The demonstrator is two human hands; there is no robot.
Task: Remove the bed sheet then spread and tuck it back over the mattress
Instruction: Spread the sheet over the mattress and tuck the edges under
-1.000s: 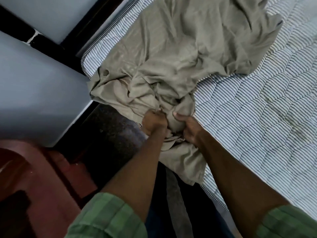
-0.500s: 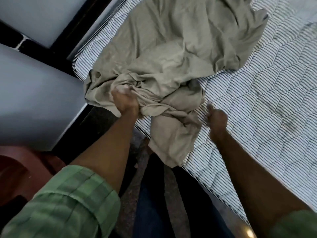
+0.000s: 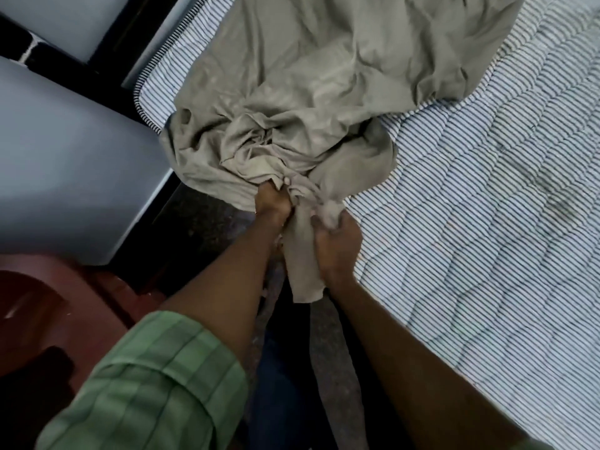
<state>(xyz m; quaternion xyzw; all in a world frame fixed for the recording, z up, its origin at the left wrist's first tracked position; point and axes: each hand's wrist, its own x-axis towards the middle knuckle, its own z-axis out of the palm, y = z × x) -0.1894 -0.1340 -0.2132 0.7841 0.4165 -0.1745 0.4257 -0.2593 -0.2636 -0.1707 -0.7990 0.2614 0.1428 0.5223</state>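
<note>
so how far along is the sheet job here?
Done: the bed sheet is untucked and bunched near one corner, leaving most of the striped mattress bare. In hand: the left hand and right hand both grip the gathered cloth at the mattress edge. Left: getting the rest of the sheet off the bed, then spreading and tucking it back; none of that shows yet.

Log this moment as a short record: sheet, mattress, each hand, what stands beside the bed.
sheet: beige sheet, bunched at the bed's near edge, a tail hanging off it
mattress: striped mattress, bare on the right
left hand: left hand grips the bunch
right hand: right hand grips the hanging tail
beside bed: red-brown furniture
</note>
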